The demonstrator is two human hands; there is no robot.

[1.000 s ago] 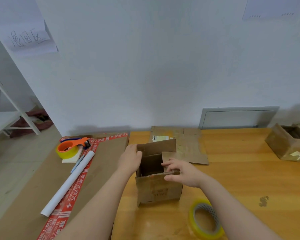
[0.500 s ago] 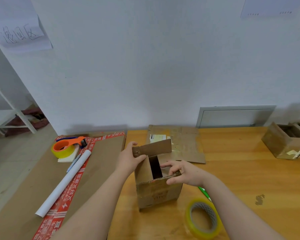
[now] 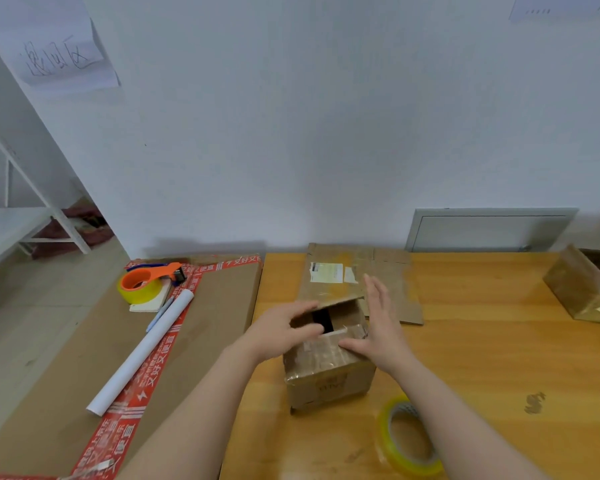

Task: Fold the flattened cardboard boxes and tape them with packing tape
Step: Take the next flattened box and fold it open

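A small box (image 3: 329, 372) stands near the front of the wooden worktop (image 3: 492, 341), right between the two hands. Its top flaps are folded down almost shut. Only a thin dark gap is left, and nothing inside can be made out. The left hand (image 3: 279, 332) pinches the left end of the far flap, with fingers on top and the thumb under it by the gap. The right hand (image 3: 378, 327) is spread, its fingers straight and pointing away, while its thumb presses on the near flap. Behind the small box lies a piece of flat cardboard (image 3: 388, 271) with a white label. A yellow tape roll (image 3: 383, 432) lies flat just in front, beside the right arm. Far to the right sits a second box (image 3: 579, 292), open at the top, with a dark inside that is too hard to see. On the left, a big brown sheet (image 3: 215, 317) holds an orange tape holder (image 3: 149, 278), a white tube (image 3: 139, 351) and a blue pen (image 3: 160, 314). Half a second ago the far flap stood up and the hole was wide. Now that flap is down, and the right hand's fingers have lifted off the near flap.
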